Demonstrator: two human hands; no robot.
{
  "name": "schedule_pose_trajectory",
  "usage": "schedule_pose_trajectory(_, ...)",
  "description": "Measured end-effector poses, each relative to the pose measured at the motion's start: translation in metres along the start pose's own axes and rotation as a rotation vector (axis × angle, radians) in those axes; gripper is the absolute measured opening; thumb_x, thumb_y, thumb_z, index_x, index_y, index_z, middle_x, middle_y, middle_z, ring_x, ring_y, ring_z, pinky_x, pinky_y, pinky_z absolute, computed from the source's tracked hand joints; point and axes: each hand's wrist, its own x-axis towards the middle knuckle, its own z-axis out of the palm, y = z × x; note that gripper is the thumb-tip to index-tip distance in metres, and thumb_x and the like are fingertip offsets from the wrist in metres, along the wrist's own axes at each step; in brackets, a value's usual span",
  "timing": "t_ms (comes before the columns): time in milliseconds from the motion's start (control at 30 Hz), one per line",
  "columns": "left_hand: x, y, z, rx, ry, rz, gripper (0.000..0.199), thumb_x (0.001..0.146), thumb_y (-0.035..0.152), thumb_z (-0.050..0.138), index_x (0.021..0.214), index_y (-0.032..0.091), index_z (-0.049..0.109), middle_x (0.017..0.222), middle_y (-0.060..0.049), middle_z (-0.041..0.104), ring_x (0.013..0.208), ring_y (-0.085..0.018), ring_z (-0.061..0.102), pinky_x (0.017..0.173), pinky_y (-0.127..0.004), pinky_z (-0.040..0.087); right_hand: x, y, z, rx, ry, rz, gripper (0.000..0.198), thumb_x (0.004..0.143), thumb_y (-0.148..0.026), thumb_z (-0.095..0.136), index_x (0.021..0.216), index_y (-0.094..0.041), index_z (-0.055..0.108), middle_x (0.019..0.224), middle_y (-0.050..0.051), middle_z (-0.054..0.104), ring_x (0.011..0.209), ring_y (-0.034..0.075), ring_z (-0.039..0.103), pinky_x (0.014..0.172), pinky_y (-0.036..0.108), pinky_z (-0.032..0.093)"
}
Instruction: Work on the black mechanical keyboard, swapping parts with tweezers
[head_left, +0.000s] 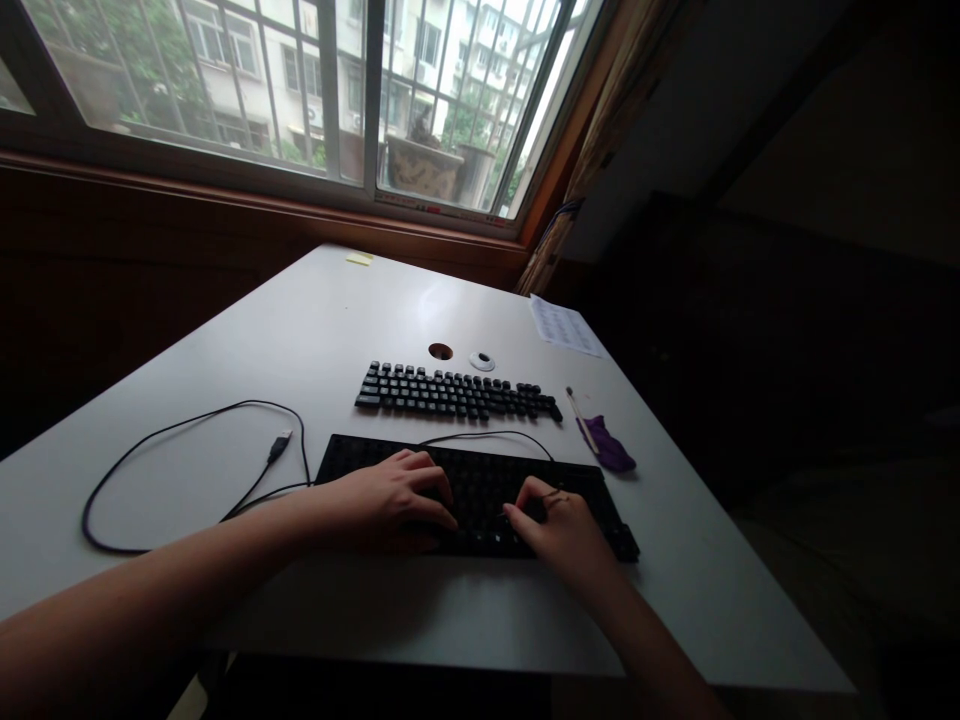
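A black keyboard (480, 480) lies on the desk, with most of its key area bare of caps. A few keycaps (497, 538) sit along its near edge, and more are at its near right corner. My left hand (405, 495) rests over its left half, fingers apart and slightly bent. Over the right half, my right hand (559, 515) has thumb and forefinger pinched together; whatever is between them is too small and dark to make out. Beyond the keyboard, loose black keycaps (450, 393) lie in rows arranged like a keyboard.
A black USB cable (247, 403) loops on the left of the white desk (247, 340). On the right are a small brush (583, 420) and a purple cloth (611, 447). A cable hole (441, 352), its round cover (482, 361) and a printed sheet (564, 325) are farther back.
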Motion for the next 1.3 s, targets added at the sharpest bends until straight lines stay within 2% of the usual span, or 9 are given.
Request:
schedule_pose_trajectory(267,0.000,-0.001,0.001,0.019,0.003,0.004,0.030,0.088,0.033,0.070,0.118,0.032,0.068,0.117,-0.005,0.062,0.106,-0.025,0.053,0.098,-0.038,0.040,0.000,0.002,0.001,0.052,0.016,0.081,0.020,0.083,-0.037,0.059,0.068,-0.023,0.057,0.053,-0.002,0.060,0.049,0.016,0.056,0.047,0.025,0.036)
schedule_pose_trajectory(467,-0.001,0.001,-0.001,0.004,0.018,0.004,0.029,0.087,0.032,0.071,0.117,0.031,0.069,0.115,-0.005,0.062,0.106,-0.024,0.054,0.098,-0.036,0.041,-0.005,0.003,0.000,-0.060,0.072,0.038,0.020,0.086,-0.040,0.057,0.075,-0.024,0.059,0.059,0.000,0.065,0.054,0.019,0.060,0.055,0.027,0.040)
schedule_pose_trajectory(633,-0.001,0.000,0.000,0.002,0.033,0.019,0.030,0.087,0.032,0.072,0.116,0.031,0.069,0.114,-0.005,0.063,0.106,-0.023,0.053,0.097,-0.035,0.041,-0.011,0.004,0.003,-0.242,0.050,0.008,0.030,0.094,-0.040,0.049,0.072,-0.024,0.062,0.071,0.006,0.070,0.069,0.023,0.069,0.062,0.029,0.043)
schedule_pose_trajectory(767,-0.001,-0.003,0.003,0.009,0.018,0.019,0.029,0.088,0.033,0.071,0.117,0.032,0.069,0.115,-0.004,0.062,0.106,-0.023,0.053,0.098,-0.036,0.041,-0.014,0.007,0.009,-0.183,0.035,-0.010,0.038,0.099,-0.040,0.041,0.073,-0.023,0.063,0.077,0.007,0.072,0.077,0.024,0.070,0.069,0.030,0.043)
schedule_pose_trajectory(867,-0.001,-0.004,0.005,0.022,0.031,0.024,0.030,0.086,0.033,0.072,0.116,0.032,0.069,0.114,-0.005,0.062,0.105,-0.024,0.054,0.097,-0.036,0.041,-0.017,0.010,0.010,-0.080,0.118,0.002,0.040,0.098,-0.042,0.040,0.069,-0.023,0.059,0.070,0.006,0.069,0.070,0.023,0.067,0.066,0.029,0.042)
schedule_pose_trajectory(1000,-0.001,-0.004,0.004,0.023,0.041,0.033,0.028,0.087,0.034,0.071,0.116,0.032,0.070,0.112,-0.005,0.062,0.105,-0.024,0.055,0.099,-0.037,0.041,-0.019,0.013,0.001,0.043,0.296,0.087,0.043,0.098,-0.047,0.039,0.061,-0.024,0.047,0.053,-0.001,0.053,0.053,0.018,0.054,0.056,0.028,0.035)
schedule_pose_trajectory(1167,0.000,-0.001,0.000,-0.006,0.026,0.017,0.030,0.086,0.032,0.073,0.116,0.030,0.070,0.113,-0.006,0.063,0.105,-0.024,0.055,0.098,-0.037,0.043,-0.014,0.010,0.000,0.110,0.208,0.018,0.045,0.097,-0.048,0.043,0.060,-0.024,0.036,0.052,-0.004,0.042,0.052,0.015,0.047,0.055,0.027,0.031)
schedule_pose_trajectory(1300,0.001,-0.001,0.000,-0.088,0.088,-0.022,0.033,0.089,0.029,0.068,0.122,0.026,0.065,0.115,-0.008,0.063,0.105,-0.023,0.058,0.096,-0.037,0.048,-0.007,-0.008,0.007,0.206,0.156,-0.055,0.046,0.099,-0.046,0.044,0.061,-0.023,0.032,0.056,-0.005,0.039,0.055,0.013,0.046,0.056,0.026,0.031)
